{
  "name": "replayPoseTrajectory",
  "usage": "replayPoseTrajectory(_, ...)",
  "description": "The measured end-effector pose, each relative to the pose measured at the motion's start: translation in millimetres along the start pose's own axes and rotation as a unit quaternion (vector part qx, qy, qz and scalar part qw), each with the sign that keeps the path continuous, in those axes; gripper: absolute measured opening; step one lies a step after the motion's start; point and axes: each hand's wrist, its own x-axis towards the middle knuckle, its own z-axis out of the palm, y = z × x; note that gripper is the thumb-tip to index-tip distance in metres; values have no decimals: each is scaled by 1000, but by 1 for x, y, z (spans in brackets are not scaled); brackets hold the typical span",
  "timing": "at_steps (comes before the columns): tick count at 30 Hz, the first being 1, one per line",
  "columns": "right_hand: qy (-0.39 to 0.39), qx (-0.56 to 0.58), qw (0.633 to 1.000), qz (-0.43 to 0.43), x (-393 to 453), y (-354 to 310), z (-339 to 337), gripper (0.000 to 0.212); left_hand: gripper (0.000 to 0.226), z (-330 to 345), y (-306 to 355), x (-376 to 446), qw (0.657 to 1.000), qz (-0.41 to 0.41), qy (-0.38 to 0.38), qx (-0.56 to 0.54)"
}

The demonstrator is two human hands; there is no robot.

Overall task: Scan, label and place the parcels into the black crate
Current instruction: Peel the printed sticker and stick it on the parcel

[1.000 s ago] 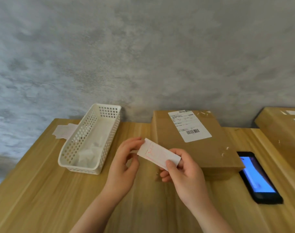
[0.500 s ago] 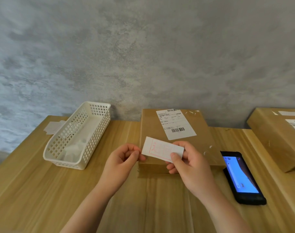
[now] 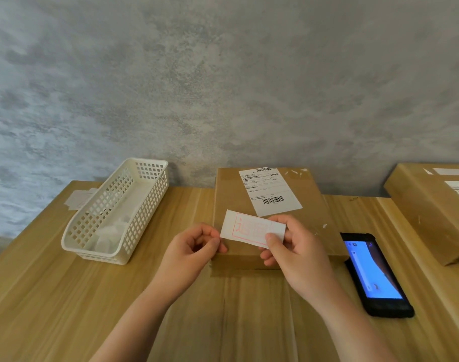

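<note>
Since a moment ago the white label [image 3: 251,228] has swung to face me, so its red-printed box and characters now show, and both my hands sit a little nearer the parcel's front edge. My left hand [image 3: 190,253] pinches the label's left corner between thumb and fingertips, the other fingers curled in. My right hand [image 3: 299,254] grips the right end, thumb pressed on the front face and fingers curled behind. I hold the label in the air just above the near end of the brown cardboard parcel [image 3: 270,218], which lies flat on the wooden table [image 3: 66,296] against the grey wall, its shipping sticker [image 3: 270,190] with barcodes on the far half of the top. A white lattice basket [image 3: 118,212] stands to the left, with some loose papers [image 3: 79,199] behind it. Right of the parcel lies a black handheld scanner [image 3: 374,275], its screen lit blue. A second brown parcel [image 3: 432,212] sits at the right edge.
</note>
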Motion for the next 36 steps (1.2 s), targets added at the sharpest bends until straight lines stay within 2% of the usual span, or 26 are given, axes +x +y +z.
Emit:
replayPoseTrajectory(19,16,-39,999,-18,8,10,7,21,14,-5,-5,3,999,29,-27,-11)
replayPoseTrajectory(21,67,-117,989,-61,8,12,11,25,14,-5,-4,3,999,39,-25,-15)
replayPoseTrajectory(23,162,-229,944,-173,7,12,19,38,10,-4,-1,2,998,56,-21,-24)
replayPoseTrajectory(25,205,-268,898,-282,5,11,30,32,16,-3,3,4,997,74,-10,-19)
replayPoseTrajectory(26,198,-267,891,-309,4,10,36,25,20,-2,4,5,997,79,-9,-11)
replayPoseTrajectory(29,155,-253,901,-317,7,15,49,9,11,2,5,9,996,86,-11,6)
replayPoseTrajectory(33,103,-179,937,-283,19,28,51,14,10,5,2,15,997,78,-18,8)
replayPoseTrajectory(36,89,-162,945,-270,22,33,49,15,14,5,-1,16,997,73,-21,25)
